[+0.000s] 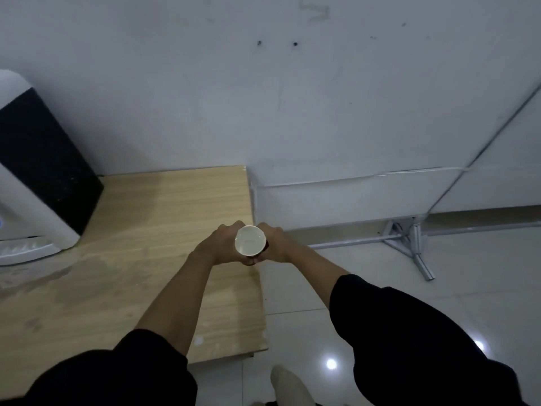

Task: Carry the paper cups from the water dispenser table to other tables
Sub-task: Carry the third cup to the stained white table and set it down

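1. Writing cannot be read anywhere: the cup [250, 241] shows no print from above, and the water dispenser [35, 183] at nine o'clock shows only a small blue glow at its left edge, too blurred to make out.
2. The cup is a white paper one seen straight down its open mouth; the inside looks pale and evenly lit, and whether it holds water cannot be told.
3. It sits at the middle of the view, above the right edge of the wooden table [131, 230], held between both hands.
4. The left hand [218, 244] wraps its fingers closely round the cup's left side, thumb near the rim.
5. The right hand [275, 244] closes round the right side in the same way; a dark patch shows low on the cup between the two hands, too small to identify.
6. Both forearms are bare and run down to black sleeves [409, 332] at five and seven o'clock.
7. The dispenser is white with a black panel and stands on the table's left part, well apart from the cup.
8. The tabletop carries a pale, shiny smear near the dispenser.
9. A metal stand [409, 238] rests on the tiled floor [439, 288] at three o'clock, against the white wall [263, 83].
10. A light shoe [285, 385] shows at six o'clock.
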